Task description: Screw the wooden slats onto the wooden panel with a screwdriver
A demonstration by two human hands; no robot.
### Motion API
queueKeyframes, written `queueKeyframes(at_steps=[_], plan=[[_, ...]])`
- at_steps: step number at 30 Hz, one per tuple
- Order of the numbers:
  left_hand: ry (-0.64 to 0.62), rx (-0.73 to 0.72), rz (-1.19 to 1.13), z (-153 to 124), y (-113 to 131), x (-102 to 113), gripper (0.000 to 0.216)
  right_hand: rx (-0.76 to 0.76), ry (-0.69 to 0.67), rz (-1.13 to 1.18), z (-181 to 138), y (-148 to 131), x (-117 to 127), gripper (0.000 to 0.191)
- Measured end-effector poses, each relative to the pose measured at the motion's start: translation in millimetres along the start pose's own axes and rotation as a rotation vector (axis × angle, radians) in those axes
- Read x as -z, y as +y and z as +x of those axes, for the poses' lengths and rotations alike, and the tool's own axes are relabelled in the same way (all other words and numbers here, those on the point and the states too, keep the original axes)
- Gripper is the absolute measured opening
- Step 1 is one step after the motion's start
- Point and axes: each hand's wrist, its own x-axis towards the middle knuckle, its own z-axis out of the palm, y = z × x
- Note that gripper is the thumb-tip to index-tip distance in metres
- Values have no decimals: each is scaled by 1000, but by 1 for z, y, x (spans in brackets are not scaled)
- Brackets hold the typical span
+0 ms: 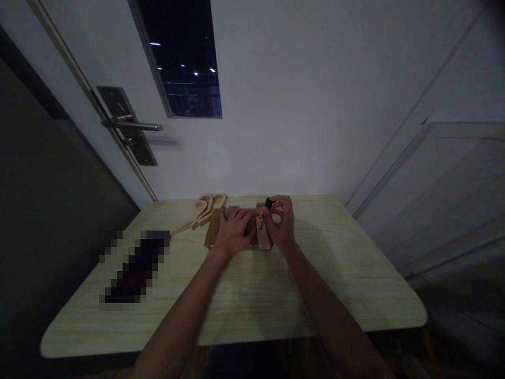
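Note:
My left hand lies with fingers spread on a brown board, which looks like cardboard or thin wood. At the board's right end is a pale wooden strip with dark spots that look like holes or screws. My right hand pinches a small tool with a black handle, apparently a short screwdriver. Its thin shaft slants down to the strip, but I cannot tell whether the tip touches it. The left fingertips reach the strip's left edge.
Curved wooden pieces and a thin wooden stick lie left of the board. Further left on the pale table is a dark, pixelated object. Behind the table stands a white door with a metal handle and a window.

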Motion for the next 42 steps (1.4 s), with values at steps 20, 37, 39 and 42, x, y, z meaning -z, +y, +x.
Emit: queueKeyframes(at_steps=[20, 37, 39, 42], plan=[[-21, 5, 15, 0, 1, 2, 40, 83, -26, -28, 0, -2, 2, 23], [-24, 11, 14, -1, 1, 2, 41, 112, -48, -96, 3, -3, 2, 27], [-14, 1, 10, -1, 1, 2, 41, 114, -74, -87, 3, -4, 3, 27], [-15, -2, 10, 0, 2, 2, 39, 86, -109, -58, 2, -4, 4, 27]])
